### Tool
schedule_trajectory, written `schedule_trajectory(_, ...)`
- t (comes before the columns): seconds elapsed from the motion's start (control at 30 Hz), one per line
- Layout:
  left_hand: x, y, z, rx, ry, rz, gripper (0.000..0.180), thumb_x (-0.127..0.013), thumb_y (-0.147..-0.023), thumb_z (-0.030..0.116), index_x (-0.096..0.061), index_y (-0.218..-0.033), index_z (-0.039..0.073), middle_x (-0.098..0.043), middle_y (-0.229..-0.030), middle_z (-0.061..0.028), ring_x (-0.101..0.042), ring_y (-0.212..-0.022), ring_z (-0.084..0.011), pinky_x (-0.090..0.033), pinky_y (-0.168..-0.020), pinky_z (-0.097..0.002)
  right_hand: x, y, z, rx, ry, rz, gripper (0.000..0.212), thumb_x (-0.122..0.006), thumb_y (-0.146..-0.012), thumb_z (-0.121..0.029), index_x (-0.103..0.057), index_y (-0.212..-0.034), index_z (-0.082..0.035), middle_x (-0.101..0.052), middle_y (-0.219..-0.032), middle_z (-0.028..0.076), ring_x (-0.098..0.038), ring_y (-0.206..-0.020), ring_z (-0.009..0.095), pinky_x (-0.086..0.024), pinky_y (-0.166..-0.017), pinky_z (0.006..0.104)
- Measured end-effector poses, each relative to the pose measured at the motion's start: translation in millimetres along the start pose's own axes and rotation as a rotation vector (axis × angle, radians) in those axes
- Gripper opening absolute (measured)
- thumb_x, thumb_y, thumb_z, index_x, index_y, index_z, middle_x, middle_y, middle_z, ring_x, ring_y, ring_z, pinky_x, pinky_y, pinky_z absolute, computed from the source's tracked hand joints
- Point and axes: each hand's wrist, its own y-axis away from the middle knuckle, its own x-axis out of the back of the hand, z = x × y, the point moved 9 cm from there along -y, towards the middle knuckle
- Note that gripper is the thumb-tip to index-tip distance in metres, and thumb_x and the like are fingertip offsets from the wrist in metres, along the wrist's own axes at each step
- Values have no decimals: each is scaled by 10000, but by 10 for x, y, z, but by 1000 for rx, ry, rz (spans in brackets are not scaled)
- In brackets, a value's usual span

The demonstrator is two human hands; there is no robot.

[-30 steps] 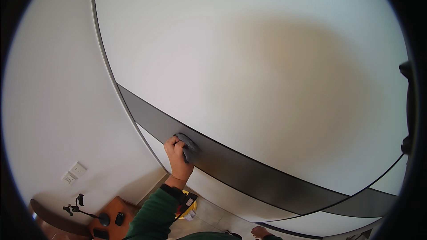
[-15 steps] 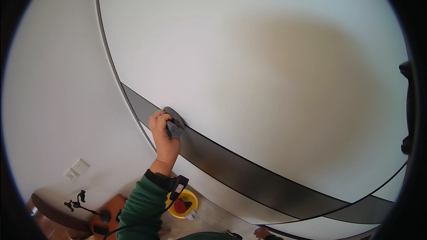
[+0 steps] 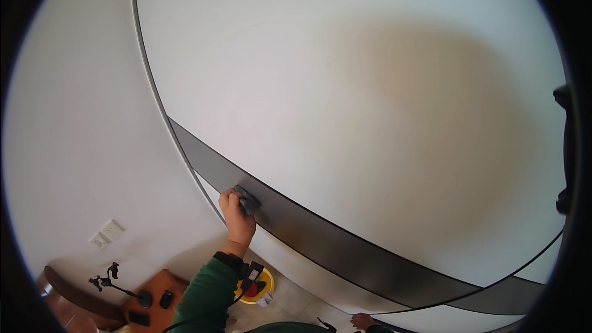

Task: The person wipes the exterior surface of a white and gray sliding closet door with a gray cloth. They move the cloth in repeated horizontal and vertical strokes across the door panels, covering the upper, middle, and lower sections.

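Note:
My left hand [image 3: 238, 217], reaching up from the lower edge in a green sleeve, is closed around a dark grey cloth [image 3: 248, 201]. It presses the bunched cloth against the grey band [image 3: 290, 219] that runs across a large white panel [image 3: 296, 86]. The fingers wrap over the cloth's left side, and part of it shows beyond them. Low in the picture my right hand [image 3: 362, 320] is beside the panel's lower edge. It is small and partly cut off, so whether its fingers hold anything cannot be made out.
Below on the floor stands a yellow bucket [image 3: 266, 295] with red and green things inside and a pale cloth at its rim. An orange-brown stool [image 3: 157, 308] holds a black phone stand [image 3: 143, 299] and small dark items. A wall socket [image 3: 111, 229] sits on the left wall.
My left hand has moved down and slightly right with the cloth, from the band's upper edge onto the band itself. My right hand stays in about the same place.

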Motion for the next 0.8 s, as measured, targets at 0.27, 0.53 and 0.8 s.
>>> schedule_trajectory(0.27,208,-588,220,-152,-15,76,359,-571,-696,-99,-487,-1022,26,-470,-1134,-187,-469,-1060,-367,-385,-937,-398,-333,112,-27,-119,-337,-73,124,-613,-696,-210,-653,-759,-111,-623,-826,109,-585,-839,319,-483,-705,464)
schedule_trajectory(0.53,-460,775,-841,191,31,-222,366,-591,-685,-78,-477,-1018,23,-474,-1078,-205,-471,-1017,-397,-400,-893,-433,-330,375,98,-522,-516,-97,110,-602,-750,-226,-619,-706,-127,-617,-755,91,-581,-763,331,-475,-639,468)
schedule_trajectory(0.8,226,-829,-463,-70,241,-70,400,-563,-624,-126,-502,-985,33,-491,-1078,-169,-463,-1001,-374,-379,-911,-408,-362,331,-383,-465,-425,42,121,-618,-691,-244,-641,-721,-129,-621,-719,97,-604,-759,327,-491,-659,465)
